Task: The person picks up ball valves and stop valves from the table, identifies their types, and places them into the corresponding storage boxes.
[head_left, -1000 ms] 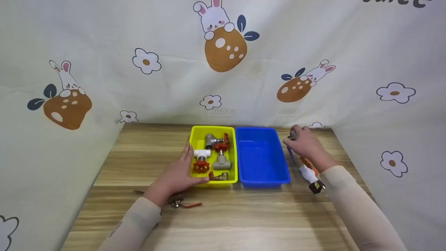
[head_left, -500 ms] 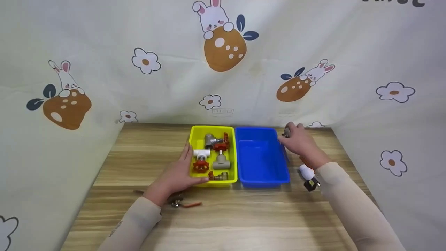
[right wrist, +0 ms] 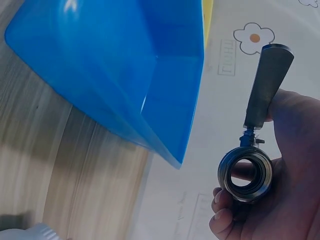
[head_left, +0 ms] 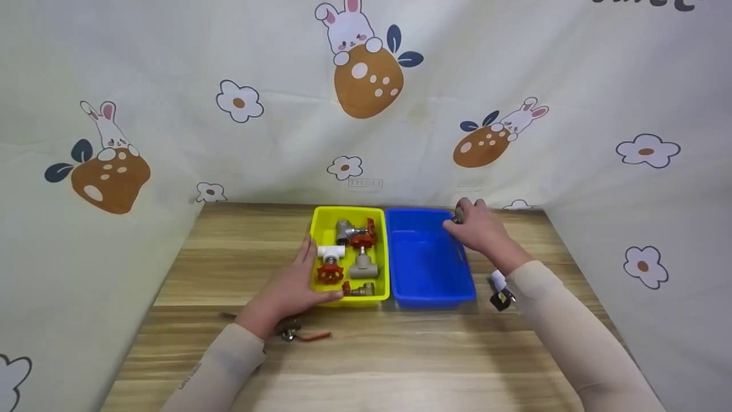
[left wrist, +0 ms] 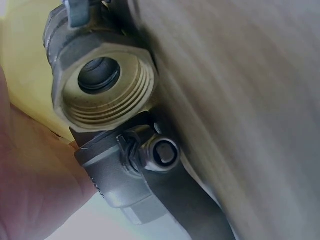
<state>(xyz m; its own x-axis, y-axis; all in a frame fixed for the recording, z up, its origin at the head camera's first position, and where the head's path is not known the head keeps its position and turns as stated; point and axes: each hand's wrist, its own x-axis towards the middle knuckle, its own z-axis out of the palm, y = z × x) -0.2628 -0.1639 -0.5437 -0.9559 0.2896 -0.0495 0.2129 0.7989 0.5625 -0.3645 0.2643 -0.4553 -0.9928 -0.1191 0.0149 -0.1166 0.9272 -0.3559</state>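
My right hand (head_left: pixel 483 229) holds a metal ball valve (head_left: pixel 458 216) over the back right rim of the blue bin (head_left: pixel 426 269). In the right wrist view this ball valve shows a round threaded opening and a flat grey lever. My left hand (head_left: pixel 286 289) rests against the yellow bin (head_left: pixel 349 209), its fingers straight along the outer left side and its thumb over the front left corner. Inside the yellow bin lie several valves with red handwheels, including a white one (head_left: pixel 331 253) and a grey one (head_left: pixel 364 266).
Near my left wrist lie metal valves (head_left: pixel 290 327), one with an orange lever (head_left: pixel 314 337). The left wrist view shows a threaded valve end (left wrist: pixel 67 102) beside a dark-levered valve (left wrist: pixel 112 172). Right of the blue bin lies a white and black piece (head_left: pixel 501 300), partly behind my sleeve.
My right hand has moved left with the ball valve, from beside the blue bin to over its back right rim. My left hand stays on the yellow bin.
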